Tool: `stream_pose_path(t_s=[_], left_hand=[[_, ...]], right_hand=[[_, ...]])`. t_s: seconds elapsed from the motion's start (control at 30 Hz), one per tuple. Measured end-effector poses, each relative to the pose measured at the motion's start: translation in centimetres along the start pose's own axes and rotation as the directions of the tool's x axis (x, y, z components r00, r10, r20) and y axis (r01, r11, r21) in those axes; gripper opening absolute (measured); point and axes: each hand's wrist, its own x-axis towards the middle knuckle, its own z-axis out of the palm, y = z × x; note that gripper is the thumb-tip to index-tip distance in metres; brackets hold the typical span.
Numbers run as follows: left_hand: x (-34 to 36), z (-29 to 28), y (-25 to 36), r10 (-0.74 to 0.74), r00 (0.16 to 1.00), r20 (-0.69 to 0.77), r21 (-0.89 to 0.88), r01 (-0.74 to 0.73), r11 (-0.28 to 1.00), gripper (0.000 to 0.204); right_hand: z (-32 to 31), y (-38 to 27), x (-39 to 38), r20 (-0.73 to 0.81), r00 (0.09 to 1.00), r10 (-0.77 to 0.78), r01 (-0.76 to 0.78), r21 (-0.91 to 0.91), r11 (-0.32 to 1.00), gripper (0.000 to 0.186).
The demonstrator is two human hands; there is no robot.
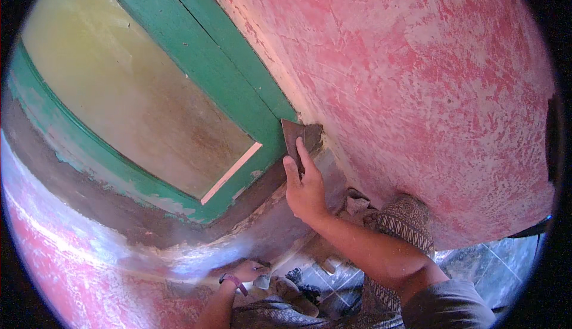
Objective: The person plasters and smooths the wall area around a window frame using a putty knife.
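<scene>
My right hand (307, 192) is closed around a putty knife with a brown, flat, widening blade (292, 135); its handle is hidden in my palm. The blade lies against the bottom corner of the green wooden frame (271, 132), where frame, wall and sill meet. Dark, rough mortar (314, 133) shows beside the blade. Lower down, my left hand (247, 270) is near the sill's front face, with a reddish band (233, 282) on its wrist. Its fingers are curled in, and a small pale grey piece (262, 281) shows beside them; what they hold is unclear.
A worn pink wall (417, 85) rises on the right. The frame surrounds a cloudy pane (137, 97) with a pale wooden strip (232, 172) along one edge. Below runs a curved grey sill (179, 257). My patterned trouser knee (405, 222) touches the wall area; grey floor tiles (488, 263) lie beneath.
</scene>
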Motion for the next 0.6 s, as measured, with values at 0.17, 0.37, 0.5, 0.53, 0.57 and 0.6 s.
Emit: stream_pose_path(t_s=[0.17,0.37,0.5,0.53,0.57,0.6], left_hand=[[-0.1,0.2,-0.1,0.085,0.996,-0.032,0.057,-0.083,0.995,0.043],[-1.0,-0.3,1.0,0.024,0.999,-0.028,0.059,-0.022,0.998,0.043],[-0.2,-0.3,0.2,0.014,1.0,-0.025,0.089,-0.012,0.996,0.044],[-0.1,-0.2,0.1,0.014,1.0,-0.021,0.089,-0.012,0.996,0.044],[0.0,-0.2,-0.1,0.036,0.999,-0.026,0.055,-0.034,0.998,0.044],[0.1,-0.1,-0.4,0.054,0.998,-0.033,0.02,-0.053,0.998,0.044]], right_hand=[[0.2,0.8,-0.5,0.014,1.0,-0.028,0.028,-0.03,0.999,0.066],[0.0,0.1,-1.2,0.056,0.998,-0.012,0.013,-0.014,1.0,0.066],[0.1,0.3,-0.8,0.046,0.999,0.007,-0.006,-0.02,1.0,0.063],[0.1,0.2,-0.4,0.028,0.999,0.017,-0.016,-0.018,1.0,0.063],[0.1,0.1,-0.1,0.01,1.0,0.026,-0.025,-0.014,1.0,0.064],[0.1,0.2,-0.4,0.011,1.0,0.028,-0.028,-0.013,1.0,0.064]])
